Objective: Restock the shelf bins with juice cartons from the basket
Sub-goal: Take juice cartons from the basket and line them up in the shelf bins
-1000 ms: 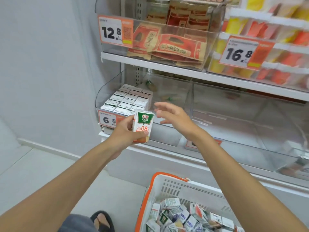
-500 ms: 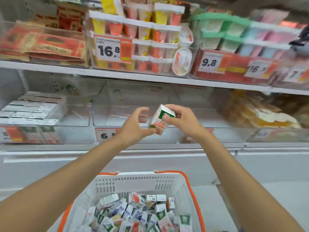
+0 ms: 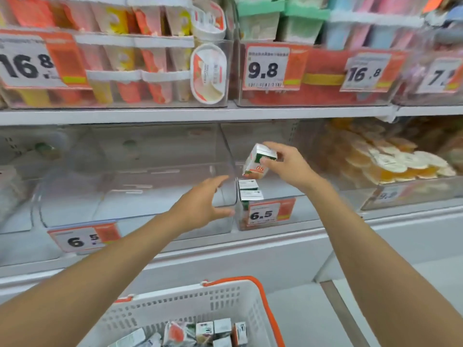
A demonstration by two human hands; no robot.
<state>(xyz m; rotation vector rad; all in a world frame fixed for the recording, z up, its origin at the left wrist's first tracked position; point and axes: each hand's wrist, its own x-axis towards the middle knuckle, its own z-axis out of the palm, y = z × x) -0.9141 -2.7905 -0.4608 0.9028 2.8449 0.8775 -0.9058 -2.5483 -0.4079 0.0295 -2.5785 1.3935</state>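
The juice carton you hold is white, with a green band and an orange end printed with red digits. Below it, the stocked cartons show white tops with a small green mark, inside a clear, colourless bin. Its price tag is white with black digits and an orange block at one side. The shelf edge is white. Above it, packs run yellow, orange and pink; tubs are mint green. Further right, round packs are orange with white lids. The basket is white with an orange rim, and the basket cartons mix white, grey, green and orange.
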